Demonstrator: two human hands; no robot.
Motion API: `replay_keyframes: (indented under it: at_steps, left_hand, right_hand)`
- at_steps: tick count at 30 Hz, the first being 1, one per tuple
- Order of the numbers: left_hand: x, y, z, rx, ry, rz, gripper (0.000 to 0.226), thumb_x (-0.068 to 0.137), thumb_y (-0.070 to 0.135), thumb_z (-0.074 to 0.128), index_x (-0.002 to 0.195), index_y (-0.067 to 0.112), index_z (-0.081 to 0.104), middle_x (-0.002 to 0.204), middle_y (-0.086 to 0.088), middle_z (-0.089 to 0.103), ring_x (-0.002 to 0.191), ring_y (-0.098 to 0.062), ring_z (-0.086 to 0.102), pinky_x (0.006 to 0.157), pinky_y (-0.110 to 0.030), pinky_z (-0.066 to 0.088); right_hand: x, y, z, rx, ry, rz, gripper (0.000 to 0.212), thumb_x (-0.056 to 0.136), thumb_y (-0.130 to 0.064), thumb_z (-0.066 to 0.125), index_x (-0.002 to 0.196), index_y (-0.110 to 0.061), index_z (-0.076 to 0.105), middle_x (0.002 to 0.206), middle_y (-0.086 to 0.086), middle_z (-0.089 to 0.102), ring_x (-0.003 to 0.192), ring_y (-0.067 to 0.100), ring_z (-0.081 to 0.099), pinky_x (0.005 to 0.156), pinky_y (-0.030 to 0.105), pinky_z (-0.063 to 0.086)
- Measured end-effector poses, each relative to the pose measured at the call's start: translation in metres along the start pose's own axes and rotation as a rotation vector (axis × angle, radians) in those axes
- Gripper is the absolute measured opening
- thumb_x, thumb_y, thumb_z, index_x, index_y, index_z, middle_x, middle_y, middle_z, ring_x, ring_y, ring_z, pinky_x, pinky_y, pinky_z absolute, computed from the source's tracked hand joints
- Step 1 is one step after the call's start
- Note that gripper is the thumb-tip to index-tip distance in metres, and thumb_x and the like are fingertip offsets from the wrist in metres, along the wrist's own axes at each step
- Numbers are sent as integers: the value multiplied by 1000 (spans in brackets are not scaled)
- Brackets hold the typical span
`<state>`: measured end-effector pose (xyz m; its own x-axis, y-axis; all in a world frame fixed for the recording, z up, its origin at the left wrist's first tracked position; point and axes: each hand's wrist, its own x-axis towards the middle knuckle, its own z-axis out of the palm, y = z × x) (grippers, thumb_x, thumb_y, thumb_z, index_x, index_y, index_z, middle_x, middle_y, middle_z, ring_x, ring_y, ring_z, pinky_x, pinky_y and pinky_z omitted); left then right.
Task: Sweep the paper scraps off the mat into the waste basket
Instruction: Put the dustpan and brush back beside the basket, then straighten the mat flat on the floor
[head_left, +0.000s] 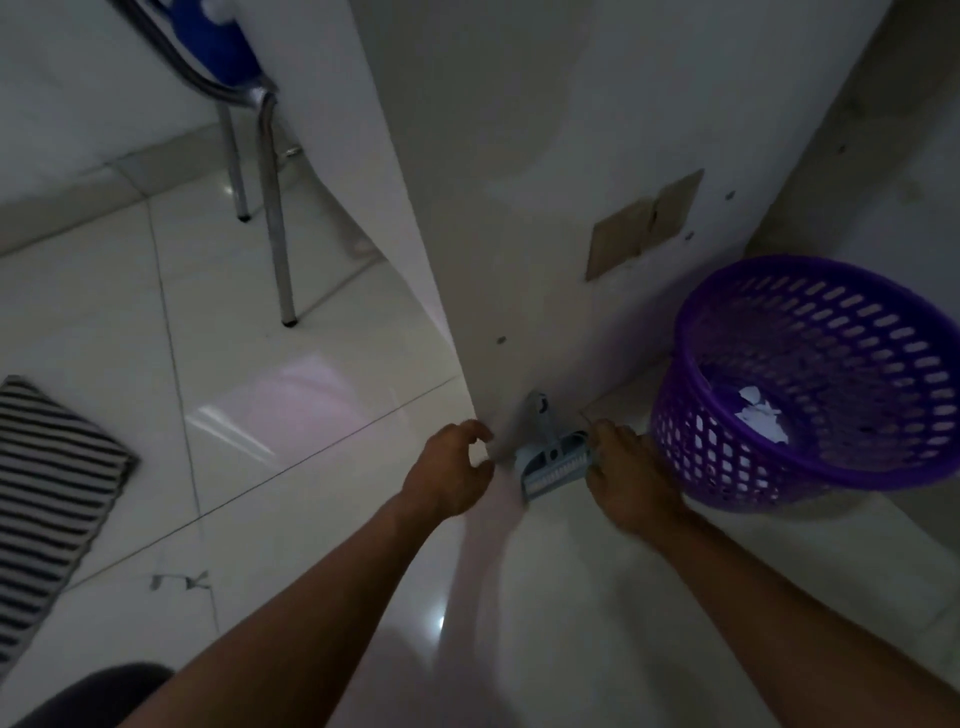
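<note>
Torn white paper scraps (758, 415) lie in the purple waste basket (717, 447). Just left of it a pale dustpan set (553, 462) stands handle-up, nearest the right hand (631, 480), whose fingers touch its basket-side edge (gripping or not, I cannot tell); the left hand (452, 470), farther left, is loosely curled, empty. The striped mat (47, 493) lies far left.

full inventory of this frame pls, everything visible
waste basket: 1, purple, on the floor at right
paper scraps: several, white, inside the waste basket
dustpan with brush: 1, grey-blue, on the floor at the panel's base
mat: 1, black-and-white striped, left edge
chair: 1, metal legs and blue seat, upper left
panel: 1, white, upright, centre
floor: glossy white tiles
left hand: loosely curled, empty, left of the dustpan
right hand: grips the dustpan's right side
</note>
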<state>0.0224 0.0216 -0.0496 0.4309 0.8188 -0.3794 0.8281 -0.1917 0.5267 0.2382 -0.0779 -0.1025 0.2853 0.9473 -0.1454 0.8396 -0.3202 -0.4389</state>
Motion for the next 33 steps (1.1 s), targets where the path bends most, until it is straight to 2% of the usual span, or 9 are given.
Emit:
replay_keyframes:
  at_steps: [3,6,8,12,14,21,24,27,33]
  left_hand:
    - [-7,-3,-30,27,-38,-9,43,95,25,65,136,19,53,138,-7,55,125,-24,53,101,-31,41]
    - [-33,5,-58,-72,128,-46,47,93,22,67,138,18,51,139,-10,54,128,-25,51,99,-23,34]
    - [-64,26,-75,-175,227,-109,51,93,20,67,140,17,48,143,-9,50,132,-24,47,100,-21,29]
    - [-132,85,-121,-236,182,-131,58,93,23,68,145,19,43,151,-6,43,139,-21,38,106,-21,24]
    - [-165,113,-154,-255,158,-140,58,93,24,68,145,20,43,151,-5,42,139,-21,37,107,-21,24]
    - [-310,205,-311,-371,191,-225,61,91,24,70,145,21,41,149,-2,41,138,-16,38,106,-21,26]
    - [-365,232,-386,-401,286,-237,62,91,23,70,145,20,41,149,-2,41,138,-16,37,107,-21,24]
    - [-406,243,-456,-410,404,-250,64,89,24,72,145,20,41,148,-3,42,137,-18,37,109,-26,28]
    - [-456,219,-567,-429,661,-297,66,85,26,75,143,15,46,144,-8,46,134,-23,41,115,-39,34]
  right_hand:
    - [16,7,-41,90,-229,-119,20,89,-10,61,92,-28,51,84,-3,61,77,24,63,67,32,53]
    - [13,-14,-76,97,-167,-156,18,88,-3,62,87,-19,55,74,-4,57,72,25,60,62,27,44]
    - [-4,-42,-100,128,-119,-103,11,86,-9,63,94,-15,58,84,3,61,77,29,62,68,34,49]
    - [-58,-106,-166,180,-48,3,40,85,-22,66,123,-17,58,115,10,64,100,33,60,86,42,51]
    - [-82,-137,-210,234,-55,17,43,84,-25,64,126,-18,56,117,13,63,104,35,59,88,47,51]
    - [-166,-227,-401,202,-195,106,41,84,-30,63,124,-22,61,122,7,64,112,36,56,96,44,47]
    - [-187,-278,-481,181,-153,87,40,83,-28,66,123,-25,60,122,9,62,110,36,55,97,41,45]
    - [-194,-339,-549,207,-30,76,51,87,-27,67,135,-22,52,138,10,48,120,39,45,103,47,41]
    - [-167,-475,-619,217,-4,-134,59,90,-31,63,145,-26,40,151,4,35,135,31,35,109,45,34]
